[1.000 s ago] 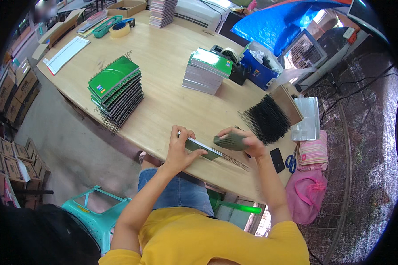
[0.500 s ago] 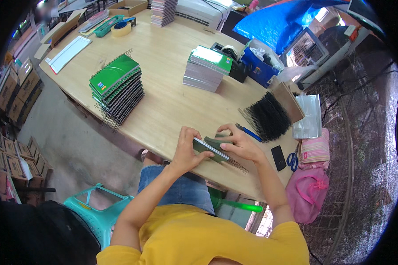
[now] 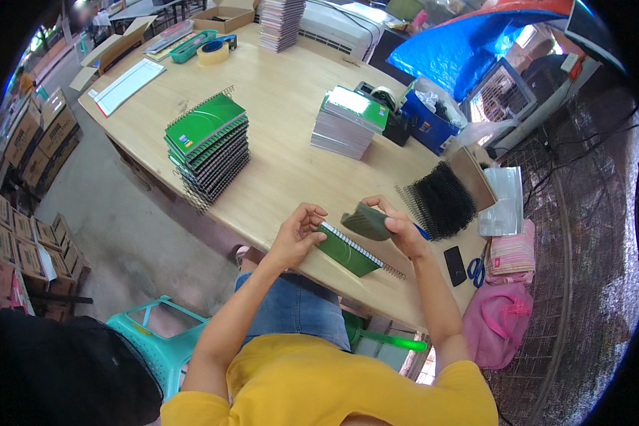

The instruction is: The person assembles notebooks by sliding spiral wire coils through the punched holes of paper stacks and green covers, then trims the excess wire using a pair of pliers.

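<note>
A green notebook (image 3: 349,255) stands tilted near the table's front edge, its white spine side up. A dark wire coil (image 3: 395,272) sticks out past its right end. My left hand (image 3: 296,234) is closed on the notebook's left end, thumb and fingers pinching it. Just above the spine, my right hand (image 3: 399,231) grips a dark olive-green piece (image 3: 368,221), curved and faintly ribbed; its exact kind is unclear. Part of a blue tool (image 3: 420,231) shows behind the right hand. A stack of coil-bound green notebooks (image 3: 209,145) stands at the left.
Further back sits a stack of green-covered notebooks (image 3: 348,128) without visible coils. Many loose black coils (image 3: 441,199) lie at the right, near a phone (image 3: 454,265) and blue-handled scissors (image 3: 477,270). A blue box (image 3: 429,122) and tape roll (image 3: 213,52) are also on the table (image 3: 273,142).
My right hand has lifted the olive-green piece off the notebook's spine. The notebook's green cover now shows below the spine. The whole view has shifted slightly.
</note>
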Available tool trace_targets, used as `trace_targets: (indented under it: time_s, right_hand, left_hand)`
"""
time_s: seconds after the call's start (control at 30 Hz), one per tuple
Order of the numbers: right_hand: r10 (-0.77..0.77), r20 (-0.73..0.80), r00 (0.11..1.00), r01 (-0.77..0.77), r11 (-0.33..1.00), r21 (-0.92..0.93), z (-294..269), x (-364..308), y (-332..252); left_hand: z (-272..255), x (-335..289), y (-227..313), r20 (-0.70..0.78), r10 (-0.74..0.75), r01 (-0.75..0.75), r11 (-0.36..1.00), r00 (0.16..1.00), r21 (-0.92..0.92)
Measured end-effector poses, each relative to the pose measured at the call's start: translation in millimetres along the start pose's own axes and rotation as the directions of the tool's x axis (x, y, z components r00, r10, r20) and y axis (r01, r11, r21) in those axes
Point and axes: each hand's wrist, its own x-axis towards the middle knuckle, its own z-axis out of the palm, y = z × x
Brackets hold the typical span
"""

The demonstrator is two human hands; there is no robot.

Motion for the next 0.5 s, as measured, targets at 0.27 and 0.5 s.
trace_targets:
  time_s: [0.27, 0.5]
  right_hand:
    - [-0.218, -0.204, 0.954, -0.028, 0.615, -0.788, -19, -15, 12]
    - [-0.443, -0.441, 0.78, -0.519, -0.065, -0.853, -30, -70, 66]
  left_hand:
    - [-3, -13, 18, -0.064, 0.009, -0.016, 0.995, 0.998, -0.103]
    - [21, -25, 46, -0.065, 0.015, -0.023, 0.993, 0.998, -0.112]
